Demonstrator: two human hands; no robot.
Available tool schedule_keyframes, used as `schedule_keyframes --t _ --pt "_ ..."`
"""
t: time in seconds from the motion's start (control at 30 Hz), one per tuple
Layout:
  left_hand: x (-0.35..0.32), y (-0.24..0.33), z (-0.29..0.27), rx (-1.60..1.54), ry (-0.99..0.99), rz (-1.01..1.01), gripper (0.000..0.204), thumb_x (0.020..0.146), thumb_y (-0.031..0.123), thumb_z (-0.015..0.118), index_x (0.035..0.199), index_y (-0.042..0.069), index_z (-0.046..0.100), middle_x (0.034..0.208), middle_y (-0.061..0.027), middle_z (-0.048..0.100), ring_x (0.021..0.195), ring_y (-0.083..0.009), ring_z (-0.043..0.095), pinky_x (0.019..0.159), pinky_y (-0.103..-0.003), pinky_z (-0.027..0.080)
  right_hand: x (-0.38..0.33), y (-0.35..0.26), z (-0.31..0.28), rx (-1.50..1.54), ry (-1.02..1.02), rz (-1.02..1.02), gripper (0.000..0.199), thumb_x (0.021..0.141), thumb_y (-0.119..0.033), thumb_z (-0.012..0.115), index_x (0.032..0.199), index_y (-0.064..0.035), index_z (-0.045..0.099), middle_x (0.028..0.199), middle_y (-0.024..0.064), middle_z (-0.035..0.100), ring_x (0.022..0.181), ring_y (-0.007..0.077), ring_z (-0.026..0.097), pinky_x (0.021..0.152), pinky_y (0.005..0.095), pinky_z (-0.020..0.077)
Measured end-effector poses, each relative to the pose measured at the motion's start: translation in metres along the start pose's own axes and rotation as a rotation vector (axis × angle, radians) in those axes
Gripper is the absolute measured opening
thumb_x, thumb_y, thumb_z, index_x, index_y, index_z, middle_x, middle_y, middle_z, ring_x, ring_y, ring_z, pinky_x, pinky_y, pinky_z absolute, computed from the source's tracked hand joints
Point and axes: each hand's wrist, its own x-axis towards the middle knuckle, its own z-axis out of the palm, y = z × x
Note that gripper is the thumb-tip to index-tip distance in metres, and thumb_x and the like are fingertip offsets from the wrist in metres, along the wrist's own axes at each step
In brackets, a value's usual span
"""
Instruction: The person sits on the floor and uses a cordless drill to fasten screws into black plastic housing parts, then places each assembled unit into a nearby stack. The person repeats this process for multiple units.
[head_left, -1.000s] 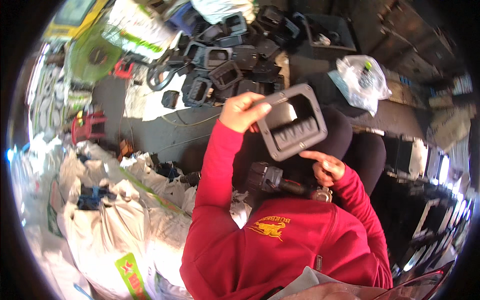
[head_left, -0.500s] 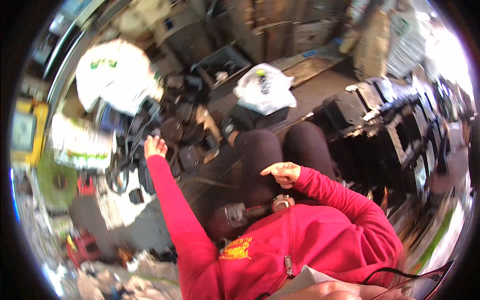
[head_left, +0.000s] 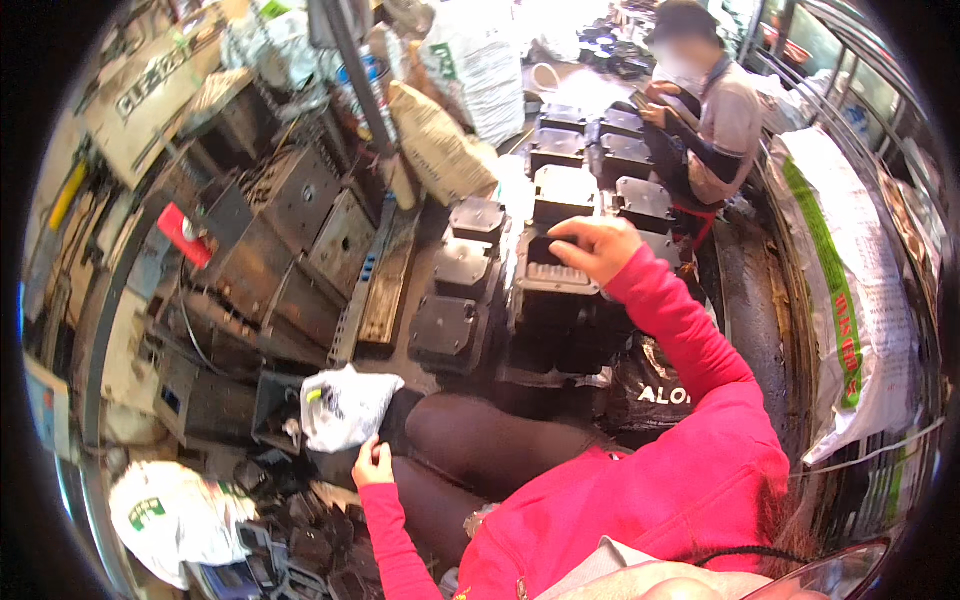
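Observation:
My right hand reaches forward over an open-topped dark metal box with ribs inside. Its fingers are bent and slightly apart at the box's rim; I cannot tell whether they touch it. Nothing shows between them. Around this box stand rows of similar black boxes with pale lids, among them a lidded box to the left and another lidded box just beyond. My left hand is low beside my knee, near a white plastic bag. Its fingers are loosely curled and apart, holding nothing I can see.
A co-worker sits at the far right, holding a dark object. A brown paper sack leans at the back. Rusty metal housings line the left. A long white sack lies right. Dark parts lie at the lower left.
My view has swung to the right, toward the rows of boxes. My right hand has gone from above my lap out to the open box. My left hand is now beside the white bag.

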Motion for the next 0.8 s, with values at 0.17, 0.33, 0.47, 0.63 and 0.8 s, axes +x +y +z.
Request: schedule_keyframes --t 0.17,0.33,0.47,0.63,0.8 --pt "0.006 -0.004 0.014 0.091 -0.014 -0.018 0.029 0.081 0.016 0.070 0.108 0.004 0.068 0.079 -0.0083 0.069 0.069 -0.0118 0.063 0.066 -0.029 0.052 0.020 0.082 -0.064 0.036 0.128 0.260 0.026 0.082 -0.028 0.070 0.101 -0.0094 0.071 0.061 0.0034 0.061 0.053 0.0095 0.054 0.053 0.0261 0.0442" --pt "0.015 0.000 0.027 0.152 -0.055 0.004 0.029 0.082 0.018 0.068 0.107 0.004 0.068 0.085 -0.0108 0.071 0.074 -0.0152 0.067 0.071 -0.030 0.052 0.083 0.147 -0.023 -0.585 0.127 -0.110 0.060 0.073 -0.062 0.067 0.103 -0.0094 0.071 0.069 0.0110 0.066 0.066 0.0214 0.066 0.065 0.0326 0.0528" --pt "0.013 -0.007 0.033 0.125 -0.053 -0.040 0.028 0.083 0.020 0.067 0.107 0.005 0.068 0.087 -0.0106 0.072 0.077 -0.0163 0.068 0.073 -0.030 0.052 0.135 0.166 -0.012 -0.096 -0.174 0.737 0.057 0.077 -0.064 0.063 0.095 -0.0107 0.073 0.078 0.0098 0.069 0.074 0.0182 0.065 0.074 0.0330 0.0514" --pt "0.003 -0.026 0.023 0.008 0.016 -0.063 0.024 0.084 0.014 0.066 0.106 0.003 0.069 0.089 -0.0100 0.072 0.077 -0.0143 0.066 0.073 -0.028 0.052 0.096 0.146 -0.051 0.050 -0.078 0.497 0.048 0.080 -0.057 0.063 0.097 -0.0139 0.074 0.082 0.0071 0.070 0.076 0.0187 0.066 0.074 0.0314 0.0519" --pt "0.004 -0.016 0.011 0.103 -0.048 -0.081 0.024 0.085 0.012 0.066 0.108 0.003 0.068 0.087 -0.0097 0.071 0.076 -0.0131 0.066 0.072 -0.028 0.052 -0.007 0.115 -0.077 0.681 0.058 0.699 0.032 0.095 -0.024 0.054 0.122 -0.0091 0.061 0.062 -0.0029 0.053 0.047 0.0053 0.043 0.043 0.0188 0.0355"
